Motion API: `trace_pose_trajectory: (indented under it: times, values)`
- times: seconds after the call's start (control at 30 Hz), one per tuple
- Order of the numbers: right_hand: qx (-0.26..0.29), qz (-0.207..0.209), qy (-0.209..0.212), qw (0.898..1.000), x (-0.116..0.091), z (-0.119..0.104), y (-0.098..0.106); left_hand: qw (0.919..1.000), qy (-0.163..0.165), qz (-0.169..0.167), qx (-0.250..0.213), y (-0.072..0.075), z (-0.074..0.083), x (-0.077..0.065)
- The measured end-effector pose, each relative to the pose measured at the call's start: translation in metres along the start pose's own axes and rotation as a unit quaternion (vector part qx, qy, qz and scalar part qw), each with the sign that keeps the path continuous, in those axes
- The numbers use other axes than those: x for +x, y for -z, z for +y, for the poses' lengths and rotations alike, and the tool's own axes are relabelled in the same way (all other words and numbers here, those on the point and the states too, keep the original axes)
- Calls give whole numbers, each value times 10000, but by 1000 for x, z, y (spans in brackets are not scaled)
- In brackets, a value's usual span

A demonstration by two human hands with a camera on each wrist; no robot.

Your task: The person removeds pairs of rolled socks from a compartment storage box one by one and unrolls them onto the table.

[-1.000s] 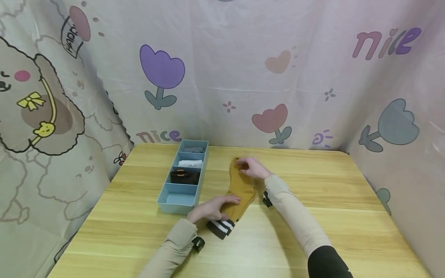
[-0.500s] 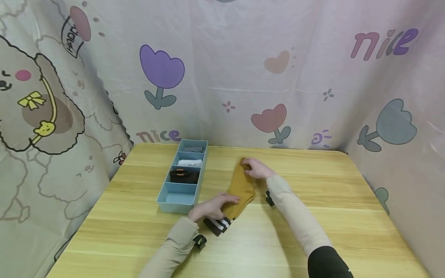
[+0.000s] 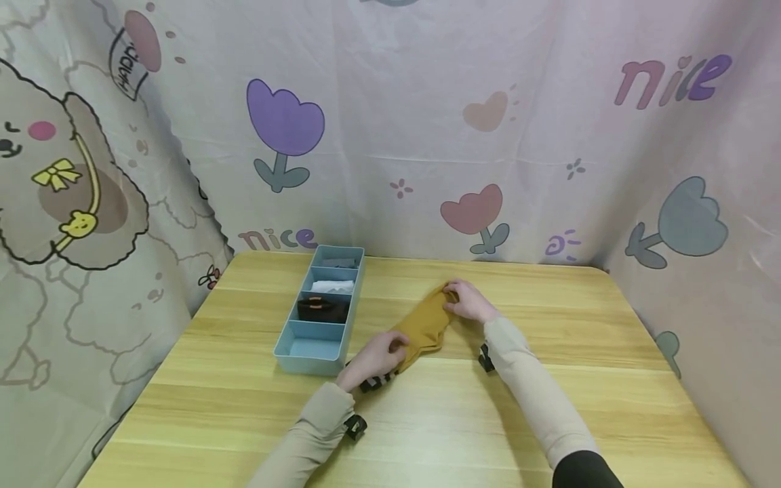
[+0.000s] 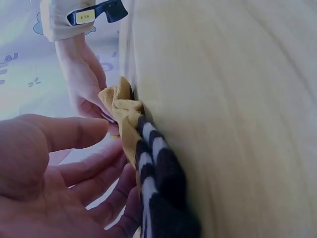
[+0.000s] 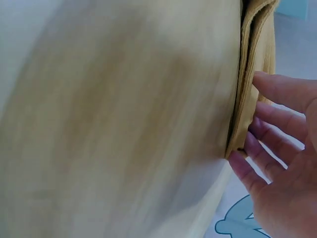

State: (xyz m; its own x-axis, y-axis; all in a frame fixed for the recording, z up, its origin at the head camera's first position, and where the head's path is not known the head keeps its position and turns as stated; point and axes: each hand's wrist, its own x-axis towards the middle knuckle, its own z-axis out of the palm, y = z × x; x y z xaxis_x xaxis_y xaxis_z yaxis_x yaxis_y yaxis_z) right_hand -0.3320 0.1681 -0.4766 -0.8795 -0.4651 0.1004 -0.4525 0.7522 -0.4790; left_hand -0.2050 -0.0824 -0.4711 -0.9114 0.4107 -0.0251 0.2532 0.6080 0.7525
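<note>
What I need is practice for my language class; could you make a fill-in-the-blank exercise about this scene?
The blue box has ____ compartments.
It stands to the person's ____ of the mustard sock fabric.
The person's ____ hand holds the fabric's end away from the stripes.

Missing words: four; left; right.

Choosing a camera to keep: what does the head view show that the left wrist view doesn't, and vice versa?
Only the head view: the blue divided box, with grey, white and dark items inside.
Only the left wrist view: the palm of the left hand, and the label on the black wristband.
Both: the mustard sock, its striped cuff, the right hand and the wooden table.
</note>
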Motion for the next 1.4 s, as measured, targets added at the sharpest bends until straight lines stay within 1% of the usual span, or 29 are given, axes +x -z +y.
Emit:
trace_pose_trajectory:
  times: [0.13,0.2,0.37,0.47,0.63,0.87,0.97,1.03,1.1,1.2,1.27,1.33,1.4]
  values:
    - [-85,128,-39,9999,-5,1,-1,9997,-131,159,147,-3,0,-1]
    - [-147,186,-52,9997,-9,2,-1,9991,-133,262,297,-5,0,-2]
    - [-57,157,-308,9994,-16,2,0,9964,168,449,696,-9,2,1]
    - [48,108,-579,9983,-19,2,1,9949,354,442,836,-11,4,4]
    - [77,153,-944,9954,-26,5,4,9929,381,512,1007,-13,5,12]
    - [188,188,-1374,9902,-34,5,7,9907,523,677,1059,-16,2,26]
    - [199,245,-1532,9877,-37,4,8,9896,624,833,990,-17,2,36]
    - [231,263,-1646,9857,-39,2,8,9889,715,875,962,-18,1,45]
    - [244,240,-1748,9840,-41,1,9,9872,769,971,1009,-18,1,52]
    - [287,240,-1852,9820,-43,-1,9,9827,765,1157,1225,-18,-2,63]
    - [270,254,-1835,9823,-45,-3,9,9795,675,1354,1332,-18,-4,67]
    - [249,295,-1824,9825,-46,-4,8,9772,598,1474,1407,-17,-5,70]
    - [220,311,-1817,9826,-48,-4,8,9776,576,1480,1381,-16,-7,73]
